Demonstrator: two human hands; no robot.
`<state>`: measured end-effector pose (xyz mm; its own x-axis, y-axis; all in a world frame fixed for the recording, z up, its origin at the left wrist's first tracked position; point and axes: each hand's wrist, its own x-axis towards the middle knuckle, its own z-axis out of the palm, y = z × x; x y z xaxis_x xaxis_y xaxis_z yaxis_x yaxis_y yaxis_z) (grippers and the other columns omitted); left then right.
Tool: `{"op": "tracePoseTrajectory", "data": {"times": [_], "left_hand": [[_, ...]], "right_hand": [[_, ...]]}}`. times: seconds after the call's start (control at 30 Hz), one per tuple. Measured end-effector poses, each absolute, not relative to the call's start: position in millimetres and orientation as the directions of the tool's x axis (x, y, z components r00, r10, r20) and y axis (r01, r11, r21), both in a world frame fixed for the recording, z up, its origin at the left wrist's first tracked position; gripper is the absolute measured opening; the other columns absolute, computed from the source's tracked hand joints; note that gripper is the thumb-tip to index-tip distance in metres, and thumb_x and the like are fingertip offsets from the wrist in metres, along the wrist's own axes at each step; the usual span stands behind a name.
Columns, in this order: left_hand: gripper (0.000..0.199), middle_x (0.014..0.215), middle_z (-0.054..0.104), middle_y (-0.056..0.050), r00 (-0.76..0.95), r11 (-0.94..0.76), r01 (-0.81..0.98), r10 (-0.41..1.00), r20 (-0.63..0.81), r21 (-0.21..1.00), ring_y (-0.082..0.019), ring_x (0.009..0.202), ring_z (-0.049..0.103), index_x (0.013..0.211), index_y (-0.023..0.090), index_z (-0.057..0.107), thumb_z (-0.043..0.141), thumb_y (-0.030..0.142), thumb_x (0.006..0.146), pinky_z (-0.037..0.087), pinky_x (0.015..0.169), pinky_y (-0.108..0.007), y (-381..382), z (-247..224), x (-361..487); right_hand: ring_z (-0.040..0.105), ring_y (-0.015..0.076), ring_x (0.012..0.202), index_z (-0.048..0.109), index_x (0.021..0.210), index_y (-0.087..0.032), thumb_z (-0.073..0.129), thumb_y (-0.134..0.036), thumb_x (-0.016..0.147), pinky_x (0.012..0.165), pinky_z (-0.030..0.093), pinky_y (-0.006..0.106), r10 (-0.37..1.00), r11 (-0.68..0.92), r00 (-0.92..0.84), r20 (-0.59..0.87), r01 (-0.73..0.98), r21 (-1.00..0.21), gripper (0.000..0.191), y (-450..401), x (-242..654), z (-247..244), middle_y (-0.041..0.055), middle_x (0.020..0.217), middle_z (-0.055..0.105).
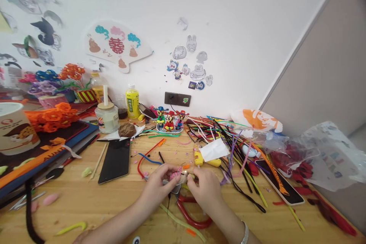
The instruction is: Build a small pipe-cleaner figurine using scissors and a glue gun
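While a paper cup and bunched orange flowers crowd the far left, a pale jar stands to their right, with a black phone lying flat on the table in front of it. A brown cookie sits just past the jar, and a yellow bottle stands behind it. Farther right, three small figures stand together on a tray near the wall.

Nearer the person, the left hand has its thumb and fingers drawn together around a small pink piece, which is held up off the table between the two hands. A pale bit shows at its right; whether the two are joined, I cannot tell. The piece is probably very light and fairly soft, easy to squash or bend out of shape, and unlikely to slip. A gentle fingertip pinch on its pink side seems the best hold, leaving the pale side free.

Below the hands lies a red handle, perhaps of scissors. The right hand has its thumb and forefinger bent close together beside the pale bit; what they grip, if anything, I cannot tell. Beyond it, white paper lies by tangled stems, then a second phone under an orange ribbon, and a clear bag.
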<state>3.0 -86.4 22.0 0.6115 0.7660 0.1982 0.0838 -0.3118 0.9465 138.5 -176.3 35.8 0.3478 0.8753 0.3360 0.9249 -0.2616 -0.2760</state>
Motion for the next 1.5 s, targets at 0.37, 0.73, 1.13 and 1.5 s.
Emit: {"op": "tracePoseTrajectory", "data": {"times": [0.37,0.73,1.13,1.5], "left_hand": [[0.028,0.069,0.062,-0.001,0.599,-0.011,-0.062,0.799,0.046,0.998,-0.016,0.066,0.058,0.072,0.016,0.056,0.066,0.039,0.061,0.044,0.061,-0.026,-85,26,7],[0.031,0.058,0.062,0.001,0.618,0.304,-0.180,0.774,-0.133,0.936,-0.008,0.048,0.052,0.072,0.014,0.060,0.070,0.039,0.058,0.037,0.047,-0.018,-84,30,8],[0.033,0.068,0.069,-0.002,0.632,0.265,-0.187,0.769,-0.090,0.946,-0.013,0.061,0.059,0.077,0.015,0.064,0.076,0.031,0.051,0.044,0.061,-0.024,-82,32,7],[0.033,0.062,0.068,0.000,0.614,0.282,-0.173,0.780,-0.121,0.944,-0.013,0.057,0.060,0.069,0.015,0.061,0.078,0.032,0.046,0.045,0.060,-0.024,-84,33,8]], "right_hand": [[0.043,0.0107,0.047,0.052,0.059,-0.017,0.044,-0.042,0.078,0.046,0.023,0.021,0.850,-0.187,0.432,0.302,0.782,-0.595,0.032,-173,143,34,-0.0026,0.049,0.049],[0.052,0.0162,0.062,0.061,0.081,-0.013,0.058,-0.034,0.067,0.054,0.039,0.023,0.875,-0.083,0.448,0.184,0.513,-0.854,0.025,-166,145,28,0.0027,0.069,0.060],[0.053,0.0163,0.061,0.062,0.079,-0.014,0.053,-0.035,0.073,0.054,0.040,0.023,0.850,-0.022,0.460,0.256,0.516,-0.856,0.024,-165,146,27,0.0025,0.069,0.062],[0.060,0.0218,0.079,0.063,0.088,-0.016,0.055,-0.032,0.072,0.066,0.044,0.028,0.849,0.013,0.454,0.272,0.496,-0.868,0.024,-165,147,26,0.0076,0.087,0.066]]}}
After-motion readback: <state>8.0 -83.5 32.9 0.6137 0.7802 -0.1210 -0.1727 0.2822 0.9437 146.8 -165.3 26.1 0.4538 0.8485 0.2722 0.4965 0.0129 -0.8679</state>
